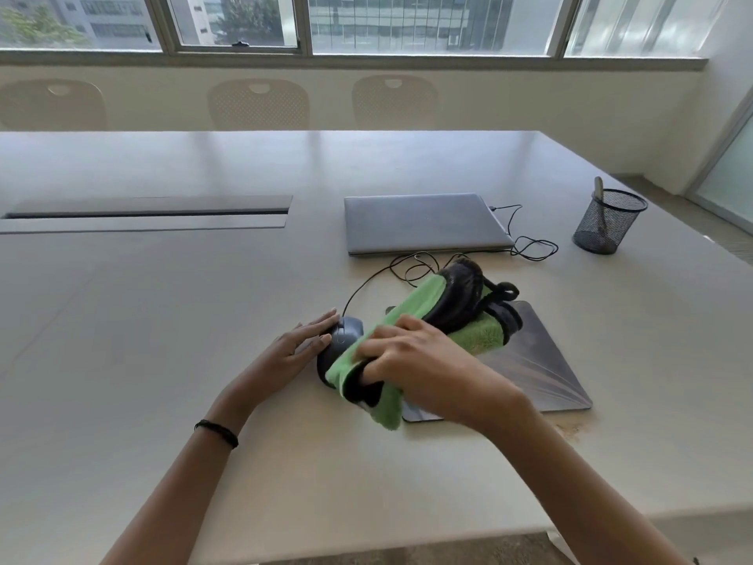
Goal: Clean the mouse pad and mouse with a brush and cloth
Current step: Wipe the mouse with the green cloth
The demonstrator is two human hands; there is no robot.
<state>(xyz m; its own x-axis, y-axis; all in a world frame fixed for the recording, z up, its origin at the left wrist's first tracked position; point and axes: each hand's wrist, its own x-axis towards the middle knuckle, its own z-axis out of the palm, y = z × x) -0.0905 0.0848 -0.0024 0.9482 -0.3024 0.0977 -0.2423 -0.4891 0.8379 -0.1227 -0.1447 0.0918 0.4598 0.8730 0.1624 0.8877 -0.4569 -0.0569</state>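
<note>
Left hand (303, 344), fingers straight and close together, rests against a dark mouse (341, 338) on the table (163, 360). Right hand (411, 356), fingers curled, grips a green cloth (407, 309) that covers the mouse's right side and part of the mouse pad (542, 360). Closed laptop (423, 222) and mesh cup (609, 222) sit behind.

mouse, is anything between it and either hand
The green cloth lies between the right hand and the mouse, draped over the mouse's right side. The left hand rests straight fingers directly on the mouse's left side; nothing visible comes between them.
</note>
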